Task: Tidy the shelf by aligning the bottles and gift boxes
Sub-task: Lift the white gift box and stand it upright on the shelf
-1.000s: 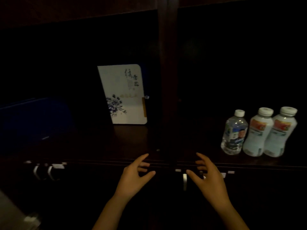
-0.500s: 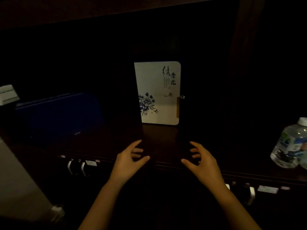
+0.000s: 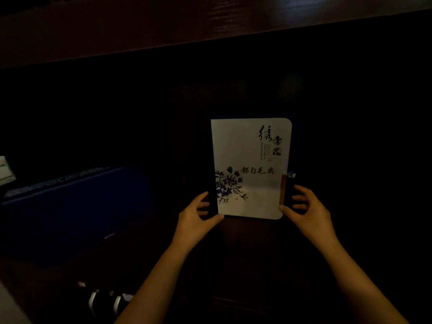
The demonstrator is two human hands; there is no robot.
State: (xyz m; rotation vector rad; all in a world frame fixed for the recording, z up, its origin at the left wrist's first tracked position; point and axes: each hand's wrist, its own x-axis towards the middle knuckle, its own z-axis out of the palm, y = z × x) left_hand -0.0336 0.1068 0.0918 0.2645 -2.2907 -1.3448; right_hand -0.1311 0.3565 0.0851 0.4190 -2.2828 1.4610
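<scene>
A white gift box (image 3: 250,160) with blue flowers and black calligraphy stands upright on the dark wooden shelf (image 3: 245,253), at the middle of the view. My left hand (image 3: 196,218) grips its lower left edge, thumb on the front corner. My right hand (image 3: 308,211) grips its lower right edge beside the brown clasp strip. A dark blue gift box (image 3: 70,206) lies to the left on the same shelf. No bottles are in view.
The shelf board above (image 3: 163,26) runs across the top. Metal handles (image 3: 105,300) sit on the cabinet front at lower left. A pale object (image 3: 5,170) shows at the far left edge. The shelf's back is too dark to read.
Both hands reached forward from the shelf's front edge and closed on the white gift box's lower sides. My view shifted left and nearer; the bottles slid out of view on the right.
</scene>
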